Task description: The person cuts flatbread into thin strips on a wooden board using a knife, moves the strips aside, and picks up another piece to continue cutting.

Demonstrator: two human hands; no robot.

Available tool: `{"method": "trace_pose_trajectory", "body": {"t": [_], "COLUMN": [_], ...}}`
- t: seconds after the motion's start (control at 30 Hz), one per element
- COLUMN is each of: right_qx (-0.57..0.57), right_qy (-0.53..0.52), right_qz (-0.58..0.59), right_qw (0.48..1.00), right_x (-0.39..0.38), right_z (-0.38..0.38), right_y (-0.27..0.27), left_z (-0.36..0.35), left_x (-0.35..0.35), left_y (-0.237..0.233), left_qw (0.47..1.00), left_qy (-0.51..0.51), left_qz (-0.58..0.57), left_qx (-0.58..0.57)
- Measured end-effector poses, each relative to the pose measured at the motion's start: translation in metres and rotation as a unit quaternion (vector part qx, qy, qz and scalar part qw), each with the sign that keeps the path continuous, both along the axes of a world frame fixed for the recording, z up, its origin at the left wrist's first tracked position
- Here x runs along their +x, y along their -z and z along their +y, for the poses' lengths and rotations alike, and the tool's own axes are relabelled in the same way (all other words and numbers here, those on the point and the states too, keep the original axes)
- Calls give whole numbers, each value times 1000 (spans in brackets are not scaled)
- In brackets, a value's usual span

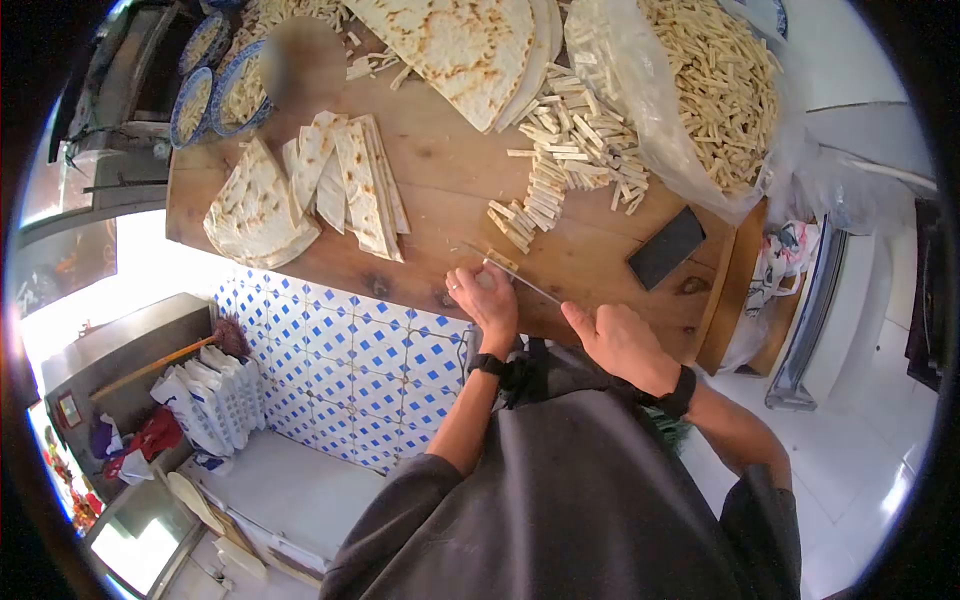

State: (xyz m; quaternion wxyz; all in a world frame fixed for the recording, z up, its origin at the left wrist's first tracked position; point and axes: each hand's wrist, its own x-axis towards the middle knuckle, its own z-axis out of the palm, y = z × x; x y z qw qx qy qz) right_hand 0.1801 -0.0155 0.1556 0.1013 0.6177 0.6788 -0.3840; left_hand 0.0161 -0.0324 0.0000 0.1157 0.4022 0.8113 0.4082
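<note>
My right hand [625, 345] is closed around the handle of a knife [537, 284], whose thin blade points up and left towards my left hand. My left hand [484, 298] has bent fingertips pressed on a small stack of flatbread [503, 261] at the table's near edge, right beside the blade. Just beyond it lie cut flatbread sticks [548, 195], some lined up in a row and others in a loose heap. To the left are flatbread strips [358, 190] and a folded flatbread wedge [262, 210].
Large flatbreads [465, 50] lie at the back of the wooden table [450, 185]. A clear plastic bag [640, 90] beside them is full of cut sticks. A black phone [667, 248] rests on the right. Blue patterned bowls [191, 107] stand at the far left.
</note>
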Motion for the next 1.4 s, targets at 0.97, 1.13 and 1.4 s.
{"method": "trace_pose_trajectory", "body": {"t": [0.97,1.13,1.4], "right_qx": [71,98,64], "right_qy": [100,67,45], "right_qz": [108,71,36], "right_qw": [987,990,996], "right_x": [-25,-14,-8], "right_z": [-3,-20,-27], "right_y": [44,26,19], "left_z": [-1,-3,-4], "left_x": [-2,-4,-2], "left_y": [0,4,-3], "left_qw": [999,999,999], "left_qy": [15,25,13], "left_qz": [2,2,-34], "left_qx": [32,21,16]}}
